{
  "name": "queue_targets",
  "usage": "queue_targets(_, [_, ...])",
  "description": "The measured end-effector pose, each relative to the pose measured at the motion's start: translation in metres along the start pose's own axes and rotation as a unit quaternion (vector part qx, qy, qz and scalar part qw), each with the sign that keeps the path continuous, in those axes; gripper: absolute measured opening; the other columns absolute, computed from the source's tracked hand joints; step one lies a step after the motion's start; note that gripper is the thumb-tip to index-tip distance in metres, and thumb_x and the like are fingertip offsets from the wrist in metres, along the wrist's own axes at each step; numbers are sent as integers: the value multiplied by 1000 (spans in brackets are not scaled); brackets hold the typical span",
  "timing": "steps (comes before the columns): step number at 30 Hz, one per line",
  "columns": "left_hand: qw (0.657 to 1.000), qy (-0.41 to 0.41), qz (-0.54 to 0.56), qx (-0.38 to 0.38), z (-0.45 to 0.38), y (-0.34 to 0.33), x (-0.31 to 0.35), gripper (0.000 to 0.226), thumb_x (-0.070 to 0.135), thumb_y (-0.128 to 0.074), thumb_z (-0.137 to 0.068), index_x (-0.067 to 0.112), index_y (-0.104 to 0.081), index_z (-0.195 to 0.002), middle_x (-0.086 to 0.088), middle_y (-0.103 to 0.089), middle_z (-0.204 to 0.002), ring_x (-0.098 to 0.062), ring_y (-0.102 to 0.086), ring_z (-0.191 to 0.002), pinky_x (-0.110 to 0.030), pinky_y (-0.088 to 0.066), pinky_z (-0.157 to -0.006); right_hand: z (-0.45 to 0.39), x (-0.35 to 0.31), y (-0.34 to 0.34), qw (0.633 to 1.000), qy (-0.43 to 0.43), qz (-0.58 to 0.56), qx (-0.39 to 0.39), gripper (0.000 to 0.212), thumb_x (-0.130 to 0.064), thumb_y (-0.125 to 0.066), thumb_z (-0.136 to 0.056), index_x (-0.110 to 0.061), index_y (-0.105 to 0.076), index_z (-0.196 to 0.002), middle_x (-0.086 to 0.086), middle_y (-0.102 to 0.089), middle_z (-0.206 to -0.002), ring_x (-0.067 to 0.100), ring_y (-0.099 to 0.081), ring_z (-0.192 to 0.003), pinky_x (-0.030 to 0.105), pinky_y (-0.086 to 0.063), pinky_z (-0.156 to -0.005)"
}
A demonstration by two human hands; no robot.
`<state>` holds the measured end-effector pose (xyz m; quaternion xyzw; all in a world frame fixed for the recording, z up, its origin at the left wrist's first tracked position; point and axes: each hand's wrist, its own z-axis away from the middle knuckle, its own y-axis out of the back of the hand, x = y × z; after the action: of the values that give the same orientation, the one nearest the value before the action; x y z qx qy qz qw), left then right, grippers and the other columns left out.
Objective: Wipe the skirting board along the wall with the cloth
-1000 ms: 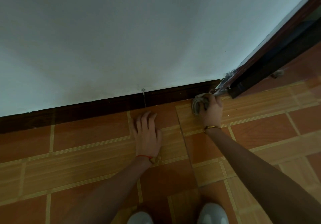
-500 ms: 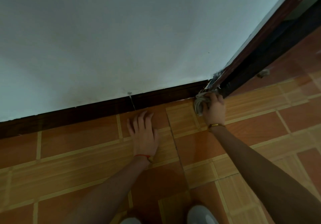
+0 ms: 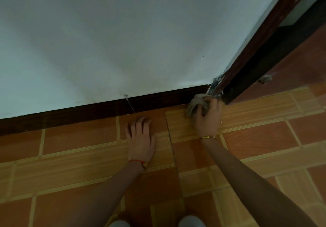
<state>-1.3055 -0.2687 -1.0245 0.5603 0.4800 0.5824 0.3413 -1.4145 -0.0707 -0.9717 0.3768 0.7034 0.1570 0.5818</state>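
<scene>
The right hand [image 3: 208,119] grips a grey cloth [image 3: 195,103] against the skirting board [image 3: 105,110] beside the door frame [image 3: 255,50]; the left hand [image 3: 141,138] rests flat on the floor [image 3: 70,156].

- The left hand [image 3: 141,138] wore a thin red string bracelet [image 3: 136,161] at the wrist.
- The right hand [image 3: 208,121] wore a gold bracelet [image 3: 208,137].
- Both forearms were bare; pale shoe toes [image 3: 191,221] showed below.

cloth [image 3: 195,103] partly hidden by right hand [image 3: 208,119]
</scene>
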Motion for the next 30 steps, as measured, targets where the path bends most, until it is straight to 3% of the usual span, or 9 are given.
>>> queue_targets(4, [1000,4,-16,1,-1,-2,4,49,28,-36,-90,12,-52,-134,-13,-49,-138,-36,-44,-129,-64,-23,-115,-18,-20,12,993,-21,-81,89,22,-2,-61,-85,2,-51,-104,17,-49,-109,5,-43,-91,0,-32,-76])
queue_targets(7, [1000,5,-14,2,-1,0,3,50,29,-35,-89,13,-52,-134,-13,-50,-137,-35,-45,-128,-65,-25,-115,-10,-41,1,989,-24,-127,71,27,2,-63,-82,1,-51,-105,17,-48,-113,3,-43,-94,-5,-31,-79])
queue_targets(12, [1000,-9,-17,-25,-1,6,-2,50,30,-33,-93,14,-50,-137,-13,-49,-139,-35,-46,-129,-64,-27,-114,21,-62,-25,987,68,-131,-60,29,0,-66,-81,-6,-52,-106,10,-46,-115,-1,-43,-90,-3,-36,-75])
queue_targets(16, [998,-36,-14,-56,3,8,-10,54,29,-32,-94,15,-44,-144,-11,-44,-146,-32,-39,-137,-64,-25,-116,11,-61,-17,985,4,-167,28,27,7,-63,-81,-2,-53,-106,16,-48,-116,-1,-44,-95,-3,-37,-80])
queue_targets(18, [996,-45,-21,-74,5,9,-13,56,30,-31,-94,15,-40,-148,-10,-41,-149,-31,-35,-140,-63,-24,-117,-4,-55,-6,975,-63,-186,104,28,6,-61,-82,-4,-52,-107,17,-48,-119,10,-50,-104,0,-39,-85])
queue_targets(20, [995,-48,-29,-85,6,9,-13,57,32,-30,-95,15,-37,-149,-10,-39,-152,-31,-32,-143,-63,-24,-117,-14,-49,0,970,-66,-185,141,27,6,-60,-83,-3,-52,-107,18,-48,-118,22,-53,-107,5,-41,-88])
queue_targets(25, [994,-42,-36,-90,6,12,-9,58,32,-30,-96,14,-38,-150,-9,-40,-152,-31,-32,-143,-62,-23,-118,9,-66,-15,985,40,-166,37,27,4,-63,-81,-4,-55,-106,14,-47,-118,9,-49,-103,5,-42,-84])
queue_targets(28, [994,-36,-35,-94,6,14,-10,58,34,-30,-96,14,-38,-150,-10,-41,-151,-31,-34,-142,-63,-25,-116,24,-75,-27,980,113,-162,-27,27,3,-61,-82,-8,-55,-105,2,-42,-117,17,-53,-100,23,-51,-82])
queue_targets(30, [993,-39,-36,-102,6,15,-11,58,34,-30,-96,14,-37,-151,-10,-42,-152,-32,-35,-142,-64,-28,-115,22,-72,-27,981,115,-156,-23,26,4,-59,-82,-8,-55,-105,2,-42,-116,19,-53,-98,24,-51,-81])
